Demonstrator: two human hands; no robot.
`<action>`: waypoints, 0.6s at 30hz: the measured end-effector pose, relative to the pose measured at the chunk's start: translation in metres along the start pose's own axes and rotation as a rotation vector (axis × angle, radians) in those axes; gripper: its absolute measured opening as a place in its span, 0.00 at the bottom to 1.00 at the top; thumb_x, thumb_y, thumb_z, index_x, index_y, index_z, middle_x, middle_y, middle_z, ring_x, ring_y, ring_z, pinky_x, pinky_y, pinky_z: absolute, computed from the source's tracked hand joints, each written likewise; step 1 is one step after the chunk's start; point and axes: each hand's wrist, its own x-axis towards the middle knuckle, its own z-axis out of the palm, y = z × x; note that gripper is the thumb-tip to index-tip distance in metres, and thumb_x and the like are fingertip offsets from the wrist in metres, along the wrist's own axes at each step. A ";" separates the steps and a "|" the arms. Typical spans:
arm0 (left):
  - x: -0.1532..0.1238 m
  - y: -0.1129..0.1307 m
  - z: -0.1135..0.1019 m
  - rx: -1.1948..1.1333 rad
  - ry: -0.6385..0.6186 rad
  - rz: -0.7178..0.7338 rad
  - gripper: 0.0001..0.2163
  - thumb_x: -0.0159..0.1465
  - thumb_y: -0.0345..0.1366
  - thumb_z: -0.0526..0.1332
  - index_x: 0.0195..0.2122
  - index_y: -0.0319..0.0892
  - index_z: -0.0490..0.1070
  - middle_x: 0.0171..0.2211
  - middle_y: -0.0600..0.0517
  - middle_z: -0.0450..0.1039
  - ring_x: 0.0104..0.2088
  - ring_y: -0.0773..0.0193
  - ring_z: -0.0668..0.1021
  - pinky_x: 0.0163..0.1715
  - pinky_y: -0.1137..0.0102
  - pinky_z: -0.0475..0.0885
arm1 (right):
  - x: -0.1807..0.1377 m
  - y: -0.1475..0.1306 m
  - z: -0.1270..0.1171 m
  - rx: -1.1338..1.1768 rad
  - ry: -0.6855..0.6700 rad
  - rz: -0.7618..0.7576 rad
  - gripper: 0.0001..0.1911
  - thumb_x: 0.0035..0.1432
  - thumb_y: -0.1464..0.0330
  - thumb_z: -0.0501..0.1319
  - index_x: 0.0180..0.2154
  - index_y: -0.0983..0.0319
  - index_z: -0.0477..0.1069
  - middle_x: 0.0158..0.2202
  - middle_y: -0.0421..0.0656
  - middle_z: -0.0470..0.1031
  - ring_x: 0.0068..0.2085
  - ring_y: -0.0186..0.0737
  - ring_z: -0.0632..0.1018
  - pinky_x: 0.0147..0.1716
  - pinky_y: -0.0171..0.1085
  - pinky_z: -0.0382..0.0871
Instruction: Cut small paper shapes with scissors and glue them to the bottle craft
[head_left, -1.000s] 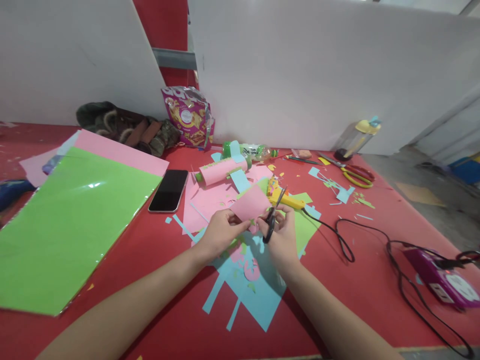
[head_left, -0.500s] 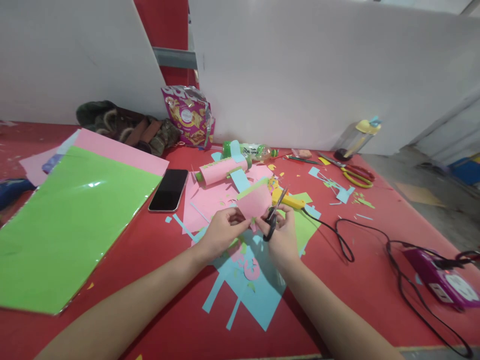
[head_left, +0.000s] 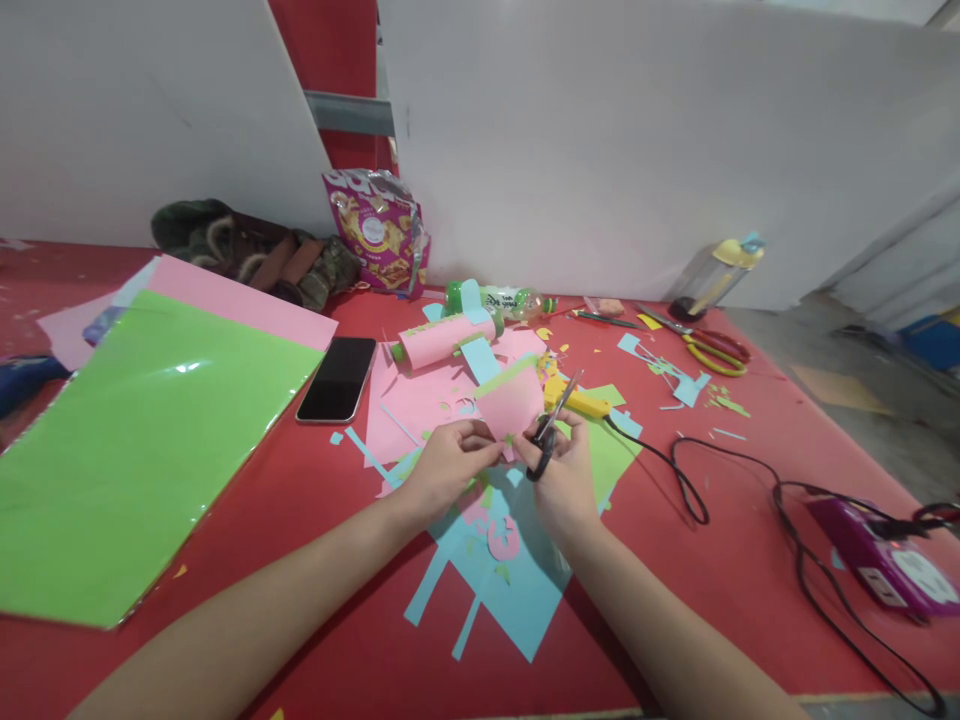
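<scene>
A curved piece of pink paper [head_left: 511, 404] with a green strip along its top edge stands between my hands. My left hand [head_left: 448, 468] pinches its lower left side between thumb and fingers. Small black-handled scissors [head_left: 543, 452] are held in my right hand [head_left: 568, 482], blades pointing up and away. The right fingertips also sit at the paper's lower edge, beside a small green bit; whether they grip it I cannot tell. Below both hands lie blue paper [head_left: 529, 605] and pink cut-outs [head_left: 503, 538]. Just beyond is a pink paper-wrapped tube [head_left: 439, 341] with blue flaps.
A yellow corded tool [head_left: 581, 400] lies right of the paper, its black cable running to a purple box [head_left: 874, 550]. Left are a phone [head_left: 337, 380] and green sheets [head_left: 150, 450]. Behind stand a snack bag [head_left: 379, 235], a green bottle [head_left: 510, 302] and large scissors [head_left: 709, 348].
Both hands stay almost in place, still around the pink paper. The scissors' blades have tilted slightly to the right and up.
</scene>
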 end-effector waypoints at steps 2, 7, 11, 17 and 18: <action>0.000 0.000 0.000 0.010 0.004 0.008 0.08 0.49 0.36 0.62 0.25 0.37 0.66 0.22 0.52 0.73 0.26 0.66 0.76 0.21 0.76 0.65 | 0.000 0.000 0.000 -0.004 0.004 0.001 0.23 0.35 0.78 0.62 0.32 0.58 0.54 0.24 0.30 0.63 0.21 0.26 0.69 0.18 0.28 0.65; 0.000 -0.001 0.000 0.016 0.000 0.045 0.07 0.50 0.35 0.61 0.26 0.37 0.67 0.22 0.52 0.72 0.26 0.68 0.75 0.21 0.77 0.64 | -0.001 0.001 0.000 -0.010 0.006 -0.007 0.23 0.35 0.78 0.62 0.32 0.57 0.54 0.25 0.31 0.63 0.22 0.27 0.69 0.19 0.28 0.66; 0.000 0.001 0.002 0.029 0.002 0.037 0.08 0.50 0.36 0.61 0.25 0.37 0.66 0.22 0.52 0.71 0.27 0.67 0.75 0.21 0.77 0.65 | -0.002 0.001 0.001 -0.004 0.004 -0.010 0.22 0.35 0.77 0.63 0.32 0.57 0.54 0.25 0.31 0.63 0.22 0.27 0.69 0.20 0.29 0.66; 0.001 -0.004 0.002 -0.003 -0.008 0.038 0.10 0.49 0.39 0.62 0.23 0.37 0.65 0.21 0.52 0.70 0.27 0.65 0.75 0.22 0.76 0.67 | -0.004 0.003 0.001 0.031 -0.011 0.004 0.22 0.36 0.76 0.63 0.32 0.58 0.54 0.25 0.31 0.64 0.23 0.27 0.70 0.22 0.29 0.67; 0.001 -0.005 0.002 -0.004 -0.005 0.046 0.10 0.50 0.39 0.61 0.22 0.37 0.64 0.20 0.52 0.70 0.26 0.65 0.75 0.22 0.76 0.67 | -0.004 0.003 0.001 0.038 -0.017 0.005 0.22 0.36 0.76 0.63 0.32 0.57 0.54 0.25 0.31 0.64 0.22 0.27 0.70 0.22 0.29 0.66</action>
